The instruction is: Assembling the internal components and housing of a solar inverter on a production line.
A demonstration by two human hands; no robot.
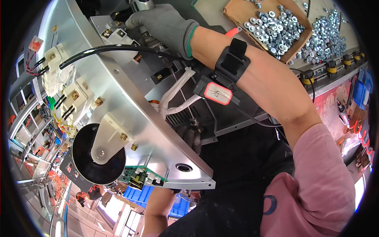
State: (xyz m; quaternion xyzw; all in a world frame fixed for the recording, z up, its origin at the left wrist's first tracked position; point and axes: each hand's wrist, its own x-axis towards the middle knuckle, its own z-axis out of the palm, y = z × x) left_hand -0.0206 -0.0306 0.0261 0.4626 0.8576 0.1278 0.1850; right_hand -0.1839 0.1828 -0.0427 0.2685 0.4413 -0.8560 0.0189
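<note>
In the single head view we are looking down at a large silver metal chassis panel [130,106], tilted on edge so that its inner side is facing us, and we are taking that panel as our landmark. Our right hand [164,25], in a grey knit glove, is reaching over the panel's upper edge and curling closed around the handle of a powered screwdriver [143,4] at the very top of the picture; the grip is wrapped tight, probably so the long thin bit [182,93] stays in line with a fastening deeper inside the panel. A black strap with a red-edged tag [218,93] is sitting on that forearm. Our left hand [188,136], in a dark glove, is showing just behind the panel's lower right edge, seemingly steadying the panel near the tip of the bit; we cannot tell whether its fingers are spread or gripping. A black cable [114,49] is arching across the panel's upper part, white sleeved wires [175,93] are lying inside it, and a black round coil [96,156] under a cream bracket is sitting at its lower left. Beyond the panel's upper right, a cardboard box of washers [272,27] is lying within reach, with more loose hardware beside it.
</note>
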